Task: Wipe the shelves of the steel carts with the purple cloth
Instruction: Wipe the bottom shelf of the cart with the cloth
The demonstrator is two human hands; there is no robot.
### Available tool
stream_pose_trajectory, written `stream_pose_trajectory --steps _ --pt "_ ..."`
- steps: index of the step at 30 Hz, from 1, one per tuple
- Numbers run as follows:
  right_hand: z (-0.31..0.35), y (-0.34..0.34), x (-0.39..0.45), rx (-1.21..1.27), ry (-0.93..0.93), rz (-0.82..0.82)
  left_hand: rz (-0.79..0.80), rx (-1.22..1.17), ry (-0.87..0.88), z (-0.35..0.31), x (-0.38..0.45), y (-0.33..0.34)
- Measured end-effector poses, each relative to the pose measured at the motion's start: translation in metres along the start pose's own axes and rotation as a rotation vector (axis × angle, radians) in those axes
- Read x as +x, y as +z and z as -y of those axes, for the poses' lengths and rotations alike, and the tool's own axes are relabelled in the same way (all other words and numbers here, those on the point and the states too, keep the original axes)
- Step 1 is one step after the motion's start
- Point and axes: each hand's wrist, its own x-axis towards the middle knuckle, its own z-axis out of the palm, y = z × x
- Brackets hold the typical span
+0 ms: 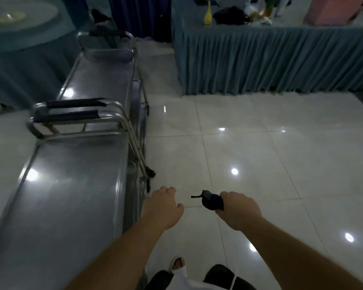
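We see two bare arms reaching out over the shiny white floor [260,143]. The right hand [238,207] has its grip closed tight around the purple cloth [211,200]. The cloth is bunched into a dark ball, and a thin end of it sticks out to the left of the fist. It hangs in the air above the floor tiles and touches no cart.

The left hand [164,203] holds nothing. Its fingers are curled in, so its grip is clenched on air. It hovers just beside the right edge of the near steel cart [71,195], but we cannot tell if it touches it.

The near cart's top shelf is bare and shiny, with bright spots of light on it. At its far edge stand two steel handles [76,114] with dark padded bars. Past them is a second steel cart [101,78], lined up end to end with the first.

Across the floor stands a long counter with a blue pleated skirt [270,59]. A yellow vase [208,15] sits near its left edge, and a pink box [331,9] sits near its far right corner.
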Motion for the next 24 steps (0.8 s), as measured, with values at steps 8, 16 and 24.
stream_pose_trajectory --steps 8,16,24 --pt "0.074 -0.032 0.121 -0.179 -0.410 0.094 -0.048 -0.162 -0.345 0.047 0.015 -0.008" --pt "0.120 -0.057 0.204 -0.344 -0.876 0.220 -0.068 -0.369 -0.791 0.031 0.017 0.016" --pt "0.146 -0.018 0.188 -0.482 -1.144 0.350 -0.079 -0.598 -1.142 -0.032 -0.038 0.083"
